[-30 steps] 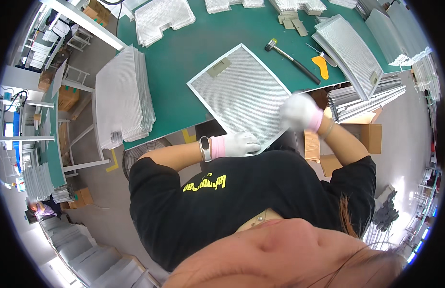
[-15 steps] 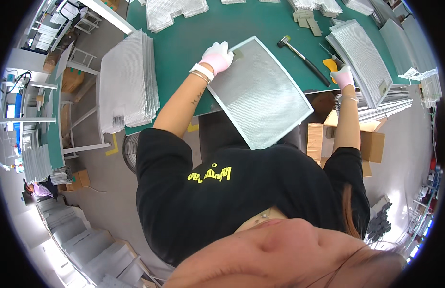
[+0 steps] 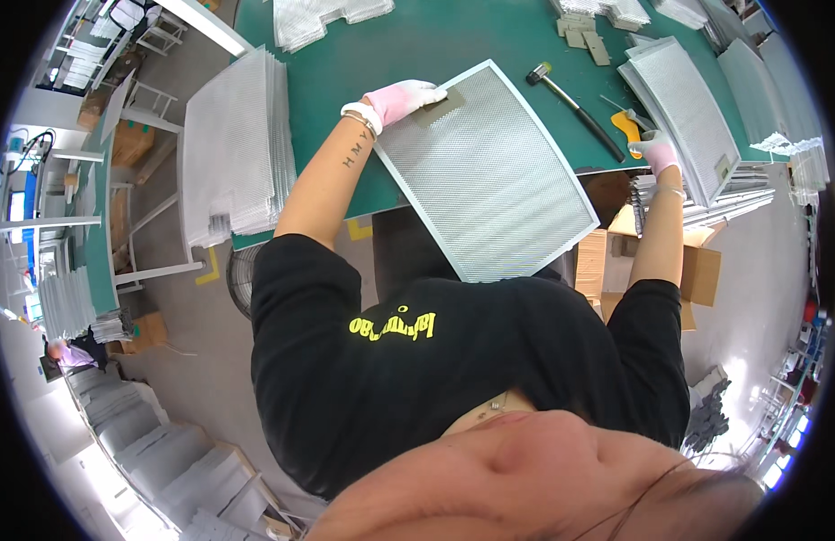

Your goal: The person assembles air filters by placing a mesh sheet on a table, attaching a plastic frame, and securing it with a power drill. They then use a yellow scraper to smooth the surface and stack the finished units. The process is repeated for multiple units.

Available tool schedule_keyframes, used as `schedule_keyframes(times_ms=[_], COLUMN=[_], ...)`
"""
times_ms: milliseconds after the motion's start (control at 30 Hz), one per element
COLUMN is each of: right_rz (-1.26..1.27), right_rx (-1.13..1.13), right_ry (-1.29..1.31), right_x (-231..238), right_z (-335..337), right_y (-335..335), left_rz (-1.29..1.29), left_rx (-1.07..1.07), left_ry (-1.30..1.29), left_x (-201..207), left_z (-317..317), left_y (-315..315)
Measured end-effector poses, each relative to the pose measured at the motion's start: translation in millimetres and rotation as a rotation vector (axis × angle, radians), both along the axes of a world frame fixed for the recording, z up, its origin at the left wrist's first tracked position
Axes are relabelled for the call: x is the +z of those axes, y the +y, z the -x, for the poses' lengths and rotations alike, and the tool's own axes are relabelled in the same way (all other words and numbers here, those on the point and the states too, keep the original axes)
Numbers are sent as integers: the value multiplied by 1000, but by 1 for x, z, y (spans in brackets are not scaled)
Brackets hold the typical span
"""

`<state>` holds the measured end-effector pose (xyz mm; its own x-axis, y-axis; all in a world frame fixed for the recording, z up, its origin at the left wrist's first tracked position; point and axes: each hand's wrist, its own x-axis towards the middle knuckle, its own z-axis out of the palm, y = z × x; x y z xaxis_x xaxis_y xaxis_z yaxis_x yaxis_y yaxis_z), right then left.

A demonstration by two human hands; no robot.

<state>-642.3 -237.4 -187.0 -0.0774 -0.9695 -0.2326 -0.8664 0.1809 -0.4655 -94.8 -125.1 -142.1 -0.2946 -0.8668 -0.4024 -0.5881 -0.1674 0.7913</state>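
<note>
A grey mesh panel in a pale metal frame [image 3: 494, 180] lies tilted across the table's near edge, its lower end against my black shirt. My left hand [image 3: 404, 99], in a white and pink glove, grips its upper left corner, with the fingers over the mesh and the thumb hidden. A small grey-brown plate [image 3: 440, 108] shows on that corner, by the fingertips. My right hand [image 3: 656, 151], gloved too, is at the table's near edge with its fingers slightly apart. It is beside a yellow-handled tool [image 3: 627, 129] with a thin shaft, close to a stack of framed panels [image 3: 683, 108].
A hammer [image 3: 579, 115] lies right of the panel on the green table [image 3: 390, 54]. Stacked mesh sheets [image 3: 232, 144] stand at the left. Small flat plates [image 3: 584, 38] lie farther back. An open cardboard box [image 3: 701, 275] sits below the right edge, and a floor fan [image 3: 242, 279] at the left.
The panel has tipped slightly, its mesh now looking brighter. My left hand has moved left and its fingers have straightened over the corner. My right hand has shifted slightly right and nearer.
</note>
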Motion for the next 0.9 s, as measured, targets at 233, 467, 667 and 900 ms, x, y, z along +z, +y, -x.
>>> schedule_keyframes(times_ms=[233, 467, 667, 900], right_rz=[-155, 54, 589, 510], right_rx=[31, 67, 620, 948], right_ry=[-201, -334, 16, 88], right_x=[11, 34, 61, 76], right_z=[-1, -49, -147, -296], right_y=[3, 9, 51, 157], left_rz=[-48, -30, -6, 27], left_rx=[32, -22, 9, 22], left_ry=[56, -50, -60, 17], left_x=[-8, -7, -10, -13], left_z=[-2, -3, -11, -9], left_y=[-2, 0, 6, 2])
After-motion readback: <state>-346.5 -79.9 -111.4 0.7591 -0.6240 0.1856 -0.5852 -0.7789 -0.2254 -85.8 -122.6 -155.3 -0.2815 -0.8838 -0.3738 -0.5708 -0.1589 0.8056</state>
